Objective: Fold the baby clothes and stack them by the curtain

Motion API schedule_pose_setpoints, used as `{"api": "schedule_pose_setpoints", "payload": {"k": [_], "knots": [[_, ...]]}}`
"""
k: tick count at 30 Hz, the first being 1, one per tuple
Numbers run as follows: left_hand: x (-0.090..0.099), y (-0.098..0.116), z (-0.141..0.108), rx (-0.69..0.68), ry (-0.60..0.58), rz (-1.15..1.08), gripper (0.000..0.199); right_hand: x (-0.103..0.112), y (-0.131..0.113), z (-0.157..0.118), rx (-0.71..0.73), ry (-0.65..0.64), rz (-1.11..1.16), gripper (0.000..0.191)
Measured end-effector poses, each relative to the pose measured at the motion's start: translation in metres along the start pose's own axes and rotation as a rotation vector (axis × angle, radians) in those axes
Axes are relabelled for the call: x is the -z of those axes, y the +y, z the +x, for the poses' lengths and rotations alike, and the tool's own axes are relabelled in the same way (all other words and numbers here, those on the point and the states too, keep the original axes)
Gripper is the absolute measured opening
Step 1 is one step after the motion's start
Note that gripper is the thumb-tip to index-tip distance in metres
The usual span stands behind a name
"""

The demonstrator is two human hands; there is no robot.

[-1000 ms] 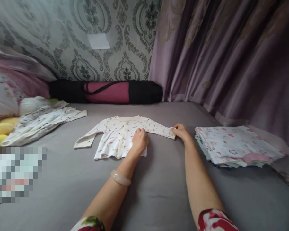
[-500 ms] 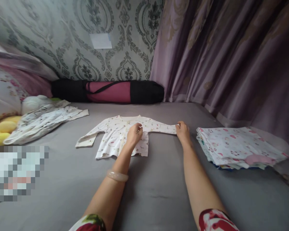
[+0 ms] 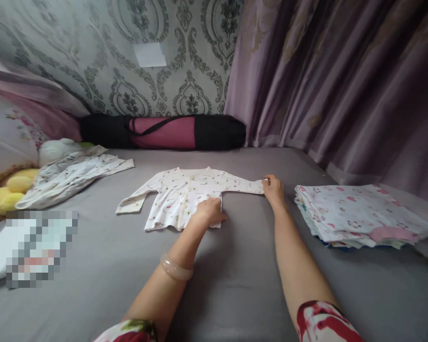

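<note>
A small white long-sleeved baby shirt (image 3: 174, 199) with a scattered print lies spread on the grey sheet, its collar toward the wall. My right hand (image 3: 274, 191) pinches the cuff of the right-side sleeve, which is stretched out sideways. Over the shirt's lower right side is my left hand (image 3: 210, 212), fingers curled at the side edge and thumb pointing right; the fingertips are partly hidden. The other sleeve slants down to the left, untouched.
Folded printed cloths (image 3: 356, 213) are stacked at the right. Crumpled light clothing (image 3: 74, 173) and a yellow plush toy (image 3: 7, 192) lie at the left, near a white object (image 3: 7, 247), partly pixelated. A black and maroon long bag (image 3: 164, 133) lies along the wall beside purple curtains (image 3: 281, 71).
My left hand has moved down and right, from the shirt's middle to its lower right side edge. My right hand stays at the cuff. The view has shifted slightly.
</note>
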State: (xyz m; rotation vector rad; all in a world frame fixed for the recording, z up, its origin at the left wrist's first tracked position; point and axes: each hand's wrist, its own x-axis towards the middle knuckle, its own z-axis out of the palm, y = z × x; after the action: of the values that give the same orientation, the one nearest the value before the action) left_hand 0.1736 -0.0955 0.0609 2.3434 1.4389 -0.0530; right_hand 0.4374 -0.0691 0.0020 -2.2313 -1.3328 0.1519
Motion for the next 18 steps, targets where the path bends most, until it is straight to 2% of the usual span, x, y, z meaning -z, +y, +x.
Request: {"api": "schedule_pose_setpoints", "payload": {"k": [3,6,10,15,18], "knots": [[-0.005,0.008,-0.009,0.031,-0.044,0.114,0.023,0.0,-0.004,0.011,-0.022,-0.041,-0.029,0.033],[-0.005,0.009,-0.018,0.037,0.027,0.142,0.026,0.003,-0.009,0.024,-0.032,-0.105,-0.099,0.029],[-0.001,-0.001,-0.025,-0.001,0.104,0.013,0.023,0.008,-0.007,0.033,0.024,-0.115,-0.163,0.029],[0.0,-0.015,-0.023,-0.106,-0.091,-0.169,0.016,0.008,0.004,0.019,0.014,-0.165,-0.236,0.029],[-0.003,-0.017,-0.02,-0.128,-0.098,-0.189,0.023,0.011,0.001,0.007,0.013,-0.166,-0.317,0.032]]}}
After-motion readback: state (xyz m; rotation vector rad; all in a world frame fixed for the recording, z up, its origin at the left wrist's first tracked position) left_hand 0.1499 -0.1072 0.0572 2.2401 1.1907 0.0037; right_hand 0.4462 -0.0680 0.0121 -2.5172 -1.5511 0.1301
